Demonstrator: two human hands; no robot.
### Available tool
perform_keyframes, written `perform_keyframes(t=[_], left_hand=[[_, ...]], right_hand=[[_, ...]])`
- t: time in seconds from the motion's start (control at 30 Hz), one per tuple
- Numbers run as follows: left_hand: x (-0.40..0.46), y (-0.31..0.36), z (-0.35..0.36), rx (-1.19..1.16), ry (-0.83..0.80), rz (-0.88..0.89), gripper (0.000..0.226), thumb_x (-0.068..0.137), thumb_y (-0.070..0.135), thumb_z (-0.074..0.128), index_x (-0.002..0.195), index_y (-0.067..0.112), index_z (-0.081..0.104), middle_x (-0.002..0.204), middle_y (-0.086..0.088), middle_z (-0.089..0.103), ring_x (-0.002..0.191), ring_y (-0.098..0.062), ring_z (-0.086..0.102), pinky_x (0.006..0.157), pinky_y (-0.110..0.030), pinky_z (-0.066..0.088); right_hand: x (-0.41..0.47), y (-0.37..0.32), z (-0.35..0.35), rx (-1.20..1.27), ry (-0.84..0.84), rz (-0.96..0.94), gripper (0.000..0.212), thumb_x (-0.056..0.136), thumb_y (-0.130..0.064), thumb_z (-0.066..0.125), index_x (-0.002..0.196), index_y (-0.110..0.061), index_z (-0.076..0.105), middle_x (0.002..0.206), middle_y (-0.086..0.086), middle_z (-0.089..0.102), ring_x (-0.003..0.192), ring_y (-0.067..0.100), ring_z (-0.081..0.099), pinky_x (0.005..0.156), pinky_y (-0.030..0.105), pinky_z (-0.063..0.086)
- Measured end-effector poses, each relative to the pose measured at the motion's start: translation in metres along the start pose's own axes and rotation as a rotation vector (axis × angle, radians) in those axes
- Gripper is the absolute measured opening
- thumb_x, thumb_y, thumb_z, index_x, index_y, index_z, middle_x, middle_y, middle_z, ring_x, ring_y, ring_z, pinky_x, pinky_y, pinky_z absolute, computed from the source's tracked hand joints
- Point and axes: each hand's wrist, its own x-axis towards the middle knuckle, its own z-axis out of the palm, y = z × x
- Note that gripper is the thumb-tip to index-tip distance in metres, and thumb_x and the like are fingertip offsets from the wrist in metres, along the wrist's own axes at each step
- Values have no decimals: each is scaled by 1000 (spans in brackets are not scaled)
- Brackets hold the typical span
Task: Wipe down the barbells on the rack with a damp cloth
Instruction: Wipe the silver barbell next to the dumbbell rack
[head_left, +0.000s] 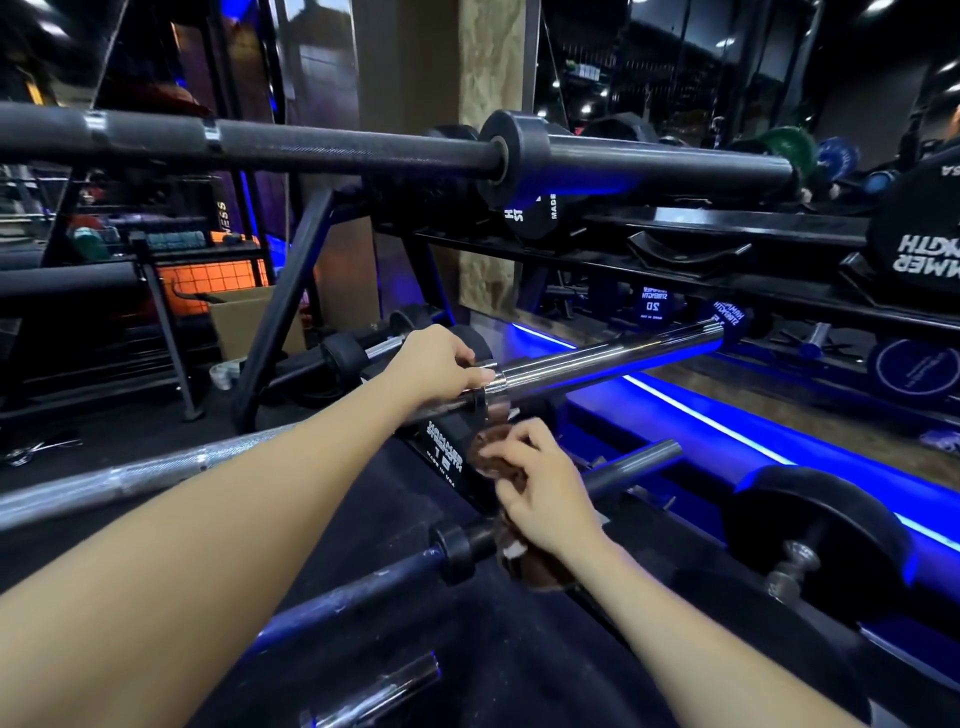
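A chrome barbell (597, 358) is seen lying across the rack (291, 291), its knurled shaft running toward the lower left and its smooth sleeve toward the right. The bar is gripped by the left hand (436, 366) right at the collar, where shaft meets sleeve, with the fingers curled over the top of the metal. Just below and in front of that grip, a brown cloth (491, 449) is held in the right hand (540, 488); the cloth is bunched between the fingers, and part of it hangs beneath the palm. The cloth is kept just under the chrome sleeve, beside the collar; whether it touches the bar cannot be told. A dark barbell (363, 582) is set lower on the rack, passing under the right wrist, and its collar is partly covered by the hanging cloth. A thicker black barbell (363, 150) is carried along the rack's upper edge, well above both hands. Behind the rack, black dumbbells (654, 304) marked with white lettering are stored on shelving, and a blue light strip (727, 431) is seen along the floor at the right.
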Motion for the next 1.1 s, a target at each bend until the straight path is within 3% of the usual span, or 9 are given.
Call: perform_keyframes(t=[0.2,0.3,0.4,0.5,0.57,0.67,0.8,0.97,1.1], left_hand=[[7,-5,-2,-225,-37,-145,39,82,36,72,111,11,68,100,4,62,91,-10,53,81,-19,36],[7,-2,-3,-321,-40,-188,32,79,31,76,101,8,71,76,3,61,65,-9,49,60,-18,38],[8,0,-5,-347,-49,-208,20,79,26,77,91,12,71,72,0,57,67,-13,46,61,-21,36],[7,0,-6,-331,-68,-183,19,80,30,75,81,17,61,78,-4,52,74,-17,43,71,-25,36],[3,0,-1,-181,-46,-140,21,86,35,67,79,16,61,82,-5,56,80,-20,51,75,-28,40],[-13,2,14,165,67,58,31,90,44,56,89,13,57,99,-13,61,101,-31,57,80,-34,41],[-23,3,36,527,52,259,90,66,53,77,134,8,40,132,-9,45,120,-27,45,100,-36,37],[-6,7,35,532,105,195,63,66,39,79,112,9,49,114,-10,52,106,-27,52,83,-35,43],[-1,9,20,380,50,135,48,58,42,81,88,14,57,81,-2,56,91,-26,60,63,-30,38]], right_hand=[[16,-3,-26,26,180,43,37,70,-5,60,101,-23,70,97,-10,47,79,6,52,73,16,43],[33,-19,-35,56,235,-5,38,71,-4,60,104,-20,70,102,-5,50,88,4,51,80,11,40],[28,-21,-22,70,172,17,35,72,-4,61,102,-19,69,103,-9,47,91,6,52,81,18,42],[10,-11,-17,-21,-46,89,33,74,-4,61,102,-19,69,102,-6,48,90,13,55,80,30,46],[-2,-7,-23,-90,-156,129,35,76,-5,60,107,-20,69,103,-2,50,92,22,58,82,34,47],[3,-7,-40,-62,-48,192,37,77,-6,61,109,-22,70,98,-3,49,91,20,58,84,36,47],[22,-15,-55,-80,-20,190,38,79,-9,62,112,-28,68,95,-7,47,91,17,56,83,37,47],[22,-10,-54,-76,3,168,40,78,-8,62,112,-29,68,97,-1,51,91,19,57,83,39,47],[24,-7,-57,-47,63,179,39,78,-6,63,109,-28,69,94,-4,51,83,14,56,79,31,47]])
